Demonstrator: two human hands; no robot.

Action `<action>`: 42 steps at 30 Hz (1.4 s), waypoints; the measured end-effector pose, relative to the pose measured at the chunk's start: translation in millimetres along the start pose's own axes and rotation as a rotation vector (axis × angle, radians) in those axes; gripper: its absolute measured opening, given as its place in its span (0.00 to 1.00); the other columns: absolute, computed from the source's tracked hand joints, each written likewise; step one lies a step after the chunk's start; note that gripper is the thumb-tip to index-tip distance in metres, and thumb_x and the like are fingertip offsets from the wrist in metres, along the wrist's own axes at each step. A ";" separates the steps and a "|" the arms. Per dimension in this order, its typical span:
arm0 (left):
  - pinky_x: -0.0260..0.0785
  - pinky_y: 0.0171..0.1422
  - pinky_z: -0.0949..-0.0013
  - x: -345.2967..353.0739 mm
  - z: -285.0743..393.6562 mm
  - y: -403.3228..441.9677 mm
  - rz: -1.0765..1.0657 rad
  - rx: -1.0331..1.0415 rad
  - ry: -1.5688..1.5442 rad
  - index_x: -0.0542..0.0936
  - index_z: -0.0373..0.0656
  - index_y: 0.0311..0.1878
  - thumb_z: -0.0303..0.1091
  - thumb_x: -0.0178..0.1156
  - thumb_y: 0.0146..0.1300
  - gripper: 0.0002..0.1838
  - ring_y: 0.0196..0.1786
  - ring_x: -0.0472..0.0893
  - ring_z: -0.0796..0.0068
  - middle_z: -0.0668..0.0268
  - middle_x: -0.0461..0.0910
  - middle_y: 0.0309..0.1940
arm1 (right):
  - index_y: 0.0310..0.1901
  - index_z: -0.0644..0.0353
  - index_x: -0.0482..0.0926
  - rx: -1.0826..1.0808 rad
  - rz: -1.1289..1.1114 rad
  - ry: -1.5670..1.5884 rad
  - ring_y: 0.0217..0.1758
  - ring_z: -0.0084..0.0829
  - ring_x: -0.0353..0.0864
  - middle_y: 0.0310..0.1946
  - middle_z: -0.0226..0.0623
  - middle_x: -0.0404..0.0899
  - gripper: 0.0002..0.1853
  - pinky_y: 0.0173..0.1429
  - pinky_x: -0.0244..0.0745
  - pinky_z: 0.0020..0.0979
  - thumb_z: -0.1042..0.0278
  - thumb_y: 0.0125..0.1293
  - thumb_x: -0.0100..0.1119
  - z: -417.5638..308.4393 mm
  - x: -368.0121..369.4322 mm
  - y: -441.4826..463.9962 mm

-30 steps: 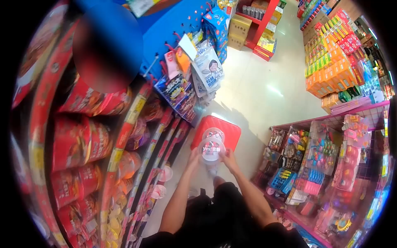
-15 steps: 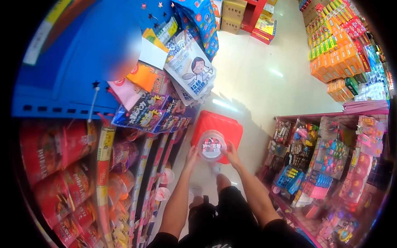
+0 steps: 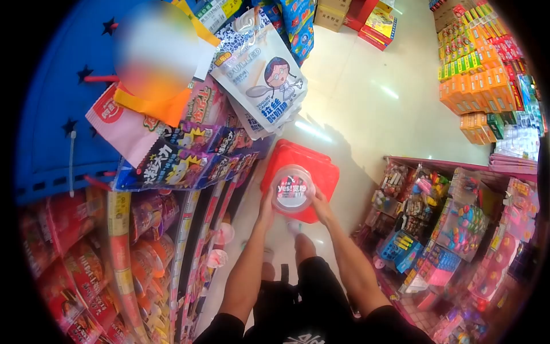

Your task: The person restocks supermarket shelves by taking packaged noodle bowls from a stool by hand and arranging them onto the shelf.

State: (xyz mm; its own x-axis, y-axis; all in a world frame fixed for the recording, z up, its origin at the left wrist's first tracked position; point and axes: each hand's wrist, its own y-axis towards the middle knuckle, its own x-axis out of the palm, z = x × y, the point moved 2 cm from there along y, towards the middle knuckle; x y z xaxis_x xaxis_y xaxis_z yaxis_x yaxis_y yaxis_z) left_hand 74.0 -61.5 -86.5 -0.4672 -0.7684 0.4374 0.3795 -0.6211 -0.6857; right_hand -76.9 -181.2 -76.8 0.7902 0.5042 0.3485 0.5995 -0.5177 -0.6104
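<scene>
Between my two hands is an instant noodle tub [image 3: 293, 194] with a round, see-through lid and a label reading "yes!" and "宽粉". My left hand [image 3: 267, 205] grips its left side, fingers curled around the rim. On the opposite side, my right hand [image 3: 320, 207] holds it the same way. Beneath the tub shows a red plastic piece with a flat, rounded-square top [image 3: 322, 178]; whether the tub touches it I cannot tell.
Shelves of red noodle tubs [image 3: 94, 272] stand on my left, below hanging snack bags [image 3: 266, 74]. To my right is a rack of small toys and sweets [image 3: 452, 229]. Stacked orange boxes [image 3: 478, 89] stand farther off, beyond the pale floor [image 3: 366, 114].
My view has shifted, so the hanging bags on the left look larger and nearer. Both hands still hold the noodle tub, which appears slightly higher in view.
</scene>
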 end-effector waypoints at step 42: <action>0.59 0.67 0.69 -178.3 -3.3 -336.7 0.282 0.283 0.488 0.67 0.38 0.63 0.46 0.53 0.69 0.27 0.63 0.69 0.69 0.57 0.71 0.58 | 0.43 0.57 0.83 0.088 -0.709 -1.707 0.49 0.46 0.80 0.43 0.49 0.81 0.30 0.54 0.73 0.40 0.36 0.51 0.59 245.8 -51.4 -82.7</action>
State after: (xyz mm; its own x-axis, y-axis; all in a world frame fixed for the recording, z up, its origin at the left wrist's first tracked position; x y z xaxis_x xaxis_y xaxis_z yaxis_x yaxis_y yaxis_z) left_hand 26.9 285.1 64.4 -0.6033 -0.7913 -0.0990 0.7067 -0.4730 -0.5261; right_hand -198.4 5.7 -219.1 -0.5805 0.6786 -0.4501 0.6688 0.0820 -0.7389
